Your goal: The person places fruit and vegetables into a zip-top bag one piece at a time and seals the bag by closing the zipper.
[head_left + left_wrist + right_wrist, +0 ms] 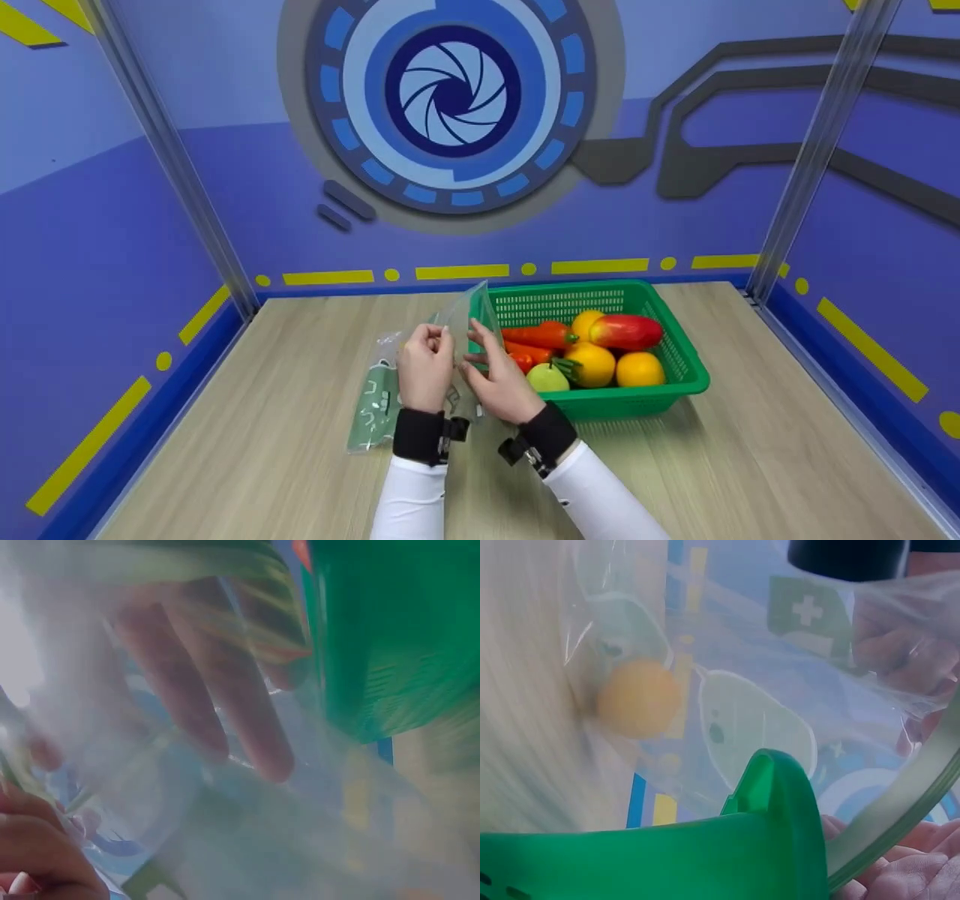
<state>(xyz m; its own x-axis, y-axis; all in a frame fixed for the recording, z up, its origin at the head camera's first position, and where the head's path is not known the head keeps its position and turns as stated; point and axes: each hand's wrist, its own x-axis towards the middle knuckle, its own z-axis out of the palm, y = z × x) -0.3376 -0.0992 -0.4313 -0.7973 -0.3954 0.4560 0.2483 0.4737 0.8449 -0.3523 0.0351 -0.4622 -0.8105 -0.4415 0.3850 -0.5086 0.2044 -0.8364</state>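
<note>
My left hand pinches the edge of a clear plastic bag with curled fingers. The bag stands upright, with pale green prints on its film in the right wrist view. On the bag's other side is my right hand, its fingers spread and fairly straight along the film. Those fingers show through the plastic in the left wrist view. A blurred round orange thing shows through the film; whether it lies inside the bag I cannot tell. Close by the right hand stands a green basket.
The basket holds carrots, several oranges, a red and yellow fruit and a green pear. Another clear bag with a green panel lies left of my left hand. Blue panels wall the wooden table.
</note>
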